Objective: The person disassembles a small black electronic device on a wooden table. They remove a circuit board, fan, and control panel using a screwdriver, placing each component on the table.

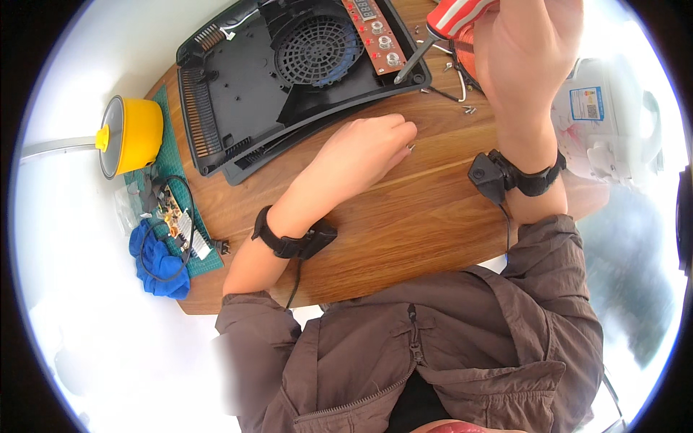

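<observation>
My right hand (525, 54) is wrapped round the red, white and grey handle of a screwdriver (456, 17). Its shaft slants down to the left, and the tip meets the near right corner of a black plastic housing (253, 108). A reddish circuit board (378, 43) with buttons and a small display lies along the housing's right side, beside the tip. Below the housing's front edge, my left hand (364, 153) is closed above the table. A small shiny piece, seemingly a screw (411, 148), pokes out at its fingertips; the rest of it is hidden.
Loose screws (470, 110) lie on the wooden table (404, 216) near a copper coil (465, 54) and wires. On the left, a green mat (209, 261) bears a yellow pot (141, 133), a circuit board with a cord, and a blue cloth (155, 261). A whitish container (595, 119) stands right.
</observation>
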Motion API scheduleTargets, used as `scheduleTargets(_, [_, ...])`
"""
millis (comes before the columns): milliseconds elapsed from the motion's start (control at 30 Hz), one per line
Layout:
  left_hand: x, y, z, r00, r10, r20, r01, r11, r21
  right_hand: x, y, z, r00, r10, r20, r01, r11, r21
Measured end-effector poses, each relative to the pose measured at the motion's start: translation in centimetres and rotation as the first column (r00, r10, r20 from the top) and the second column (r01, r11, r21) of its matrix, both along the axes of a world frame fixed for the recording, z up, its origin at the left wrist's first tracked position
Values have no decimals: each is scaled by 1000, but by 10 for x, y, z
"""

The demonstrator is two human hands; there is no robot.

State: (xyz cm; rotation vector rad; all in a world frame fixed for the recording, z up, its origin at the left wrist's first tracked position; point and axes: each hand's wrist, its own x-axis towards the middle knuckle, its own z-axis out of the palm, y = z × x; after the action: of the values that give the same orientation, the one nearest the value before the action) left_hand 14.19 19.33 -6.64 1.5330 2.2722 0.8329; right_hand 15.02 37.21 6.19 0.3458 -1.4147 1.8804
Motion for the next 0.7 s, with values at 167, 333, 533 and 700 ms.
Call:
scheduleTargets(167, [-8, 20, -2, 998, 21, 54, -22, 999, 27, -3, 8, -4, 1000, 6, -24, -6, 1000, 3])
scheduleTargets(333, [-11, 17, 2, 992, 45, 115, -49, 998, 29, -7, 13, -6, 998, 47, -29, -48, 998, -40])
scheduleTargets(533, [-9, -20, 10, 992, 94, -85, -99, 993, -64, -9, 12, -10, 1000, -14, -22, 14, 1000, -13])
scheduleTargets(700, [-10, -49, 14, 987, 153, -45, -156, 985, -72, -28, 13, -31, 993, -100, -56, 105, 991, 87])
